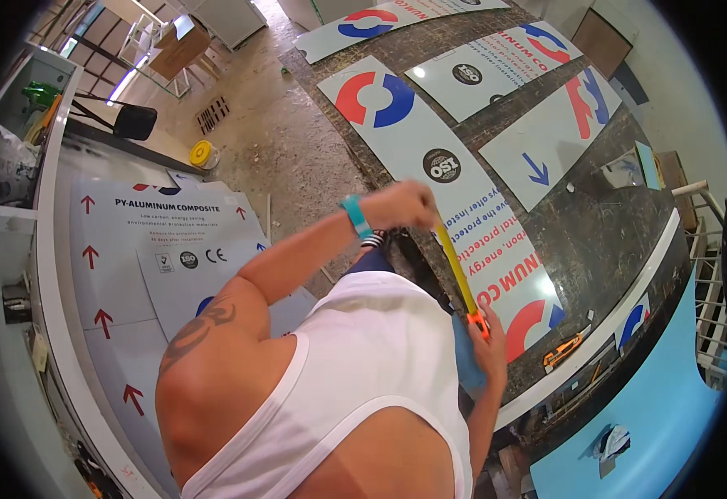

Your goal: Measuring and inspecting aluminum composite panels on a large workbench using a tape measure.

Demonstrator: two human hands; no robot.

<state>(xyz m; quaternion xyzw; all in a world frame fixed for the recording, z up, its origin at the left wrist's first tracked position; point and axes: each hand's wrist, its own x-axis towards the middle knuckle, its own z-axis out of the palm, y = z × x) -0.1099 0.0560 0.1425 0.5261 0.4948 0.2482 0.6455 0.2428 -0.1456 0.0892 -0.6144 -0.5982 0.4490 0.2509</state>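
the scuffed dark workbench [600,254] is the biggest thing here, and it carries several white sheets [513,162] with red, blue and black print; the long panel [470,190] nearest the person lies along the bench's near side, and its long edge seems the best line to work to; the left hand [403,205] is over that edge with fingers curled in, seemingly pinching the upper end of the tape, though blur hides the exact grip; the right hand [490,348], by the panel's lower end, has its fingers folded round the orange case of the tape measure [478,323], little gap left; the yellow blade [462,276] runs fairly straight between the two hands, along the panel's border, whether touching it cannot be told; done well, this wants the blade flat, untwisted and parallel to the edge, both hands pulling gently and the thumb ready to check a snap back; the small orange utility knife [565,353] lies on the bench just beside the panel's lower end, so the right wrist should stay clear of it
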